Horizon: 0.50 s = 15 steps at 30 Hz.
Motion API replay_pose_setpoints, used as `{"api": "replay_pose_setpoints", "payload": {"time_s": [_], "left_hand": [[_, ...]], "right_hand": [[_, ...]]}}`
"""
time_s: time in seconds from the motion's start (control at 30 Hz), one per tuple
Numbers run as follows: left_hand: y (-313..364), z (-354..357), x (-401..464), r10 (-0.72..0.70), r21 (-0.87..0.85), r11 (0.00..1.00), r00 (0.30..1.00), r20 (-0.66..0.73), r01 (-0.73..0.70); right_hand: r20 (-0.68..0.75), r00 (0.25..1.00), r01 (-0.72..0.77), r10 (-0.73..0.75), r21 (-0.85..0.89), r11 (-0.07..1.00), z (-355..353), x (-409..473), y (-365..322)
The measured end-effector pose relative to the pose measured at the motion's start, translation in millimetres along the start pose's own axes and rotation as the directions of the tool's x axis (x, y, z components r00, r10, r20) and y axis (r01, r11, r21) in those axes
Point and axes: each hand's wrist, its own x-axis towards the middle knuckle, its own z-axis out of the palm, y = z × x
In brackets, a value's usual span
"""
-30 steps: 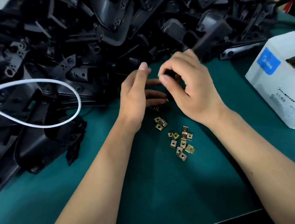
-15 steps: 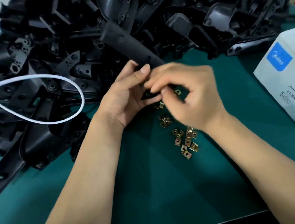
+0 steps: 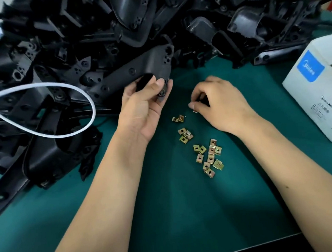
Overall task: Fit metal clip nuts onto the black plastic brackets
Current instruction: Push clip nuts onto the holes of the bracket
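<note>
Left hand grips a black bracket, right hand pinches a clip nut off the counter; shallow fingertip pinch could drop it.

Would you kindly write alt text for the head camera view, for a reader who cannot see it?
A person's left hand grips a black plastic bracket while the right hand pinches a metal clip nut just above the green mat. Loose clip nuts lie between the forearms, a pile of brackets behind, a white box at right.
</note>
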Motion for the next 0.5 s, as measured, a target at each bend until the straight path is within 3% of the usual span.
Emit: {"api": "replay_pose_setpoints", "payload": {"time_s": [0.13, 0.27, 0.33, 0.4, 0.5], "left_hand": [[-4.5, 3.4, -1.9, -0.029, 0.042, 0.999, 0.999, -0.030, 0.030], [-7.5, 7.4, -3.1, -0.024, 0.167, 0.985, 0.995, -0.092, 0.039], [-8.8, 8.7, -4.1, -0.025, 0.174, 0.984, 0.992, -0.126, 0.047], [-9.5, 8.9, -5.0, -0.031, 0.173, 0.983, 0.989, -0.143, 0.056], [-9.0, 7.3, -4.2, -0.055, 0.173, 0.982, 0.987, -0.151, 0.081]], "right_hand": [[0.034, 0.997, 0.071, -0.076, 0.120, 0.990, -0.2, -2.8, 2.5], [-0.129, 0.990, 0.095, -0.060, 0.277, 0.956, 5.3, -5.2, -0.9], [-0.180, 0.983, 0.074, 0.036, 0.565, 0.822, 4.7, -3.2, -5.0], [-0.135, 0.985, 0.041, 0.103, 0.778, 0.627, 3.6, -2.4, -6.7], [-0.063, 0.990, -0.012, 0.125, 0.853, 0.522, 4.8, -4.0, -6.9]]}}
